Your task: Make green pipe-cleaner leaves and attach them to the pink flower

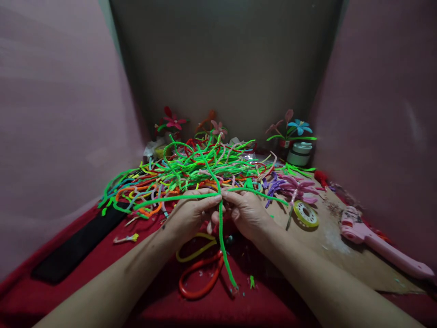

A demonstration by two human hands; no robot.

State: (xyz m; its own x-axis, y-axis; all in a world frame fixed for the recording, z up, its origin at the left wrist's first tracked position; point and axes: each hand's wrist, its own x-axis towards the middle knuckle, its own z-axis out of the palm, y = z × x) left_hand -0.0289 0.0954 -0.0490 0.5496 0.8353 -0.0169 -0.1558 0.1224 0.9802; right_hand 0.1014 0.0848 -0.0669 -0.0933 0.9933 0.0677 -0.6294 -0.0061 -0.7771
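Green pipe cleaners (221,228) meet in a cross shape in front of me, with arms reaching left, right, up and down. My left hand (196,209) pinches them just left of the crossing point. On the other side, the thumb and fingertips of my right hand (246,213) close on the same crossing. Below my hands, a red loop (201,294) and a yellow loop (194,259) lie on the cloth, looking like scissor handles; the rest is partly hidden. Past my fingers spreads a heap of mixed pipe cleaners (191,168), mostly green.
Pipe-cleaner flowers in blue (299,127) and pink (175,122) stand at the back. A lidded jar (299,155), a yellow-rimmed spool (305,214) and a pink long-handled tool (385,250) are at right. A black flat strip (80,243) lies left on red cloth (150,291).
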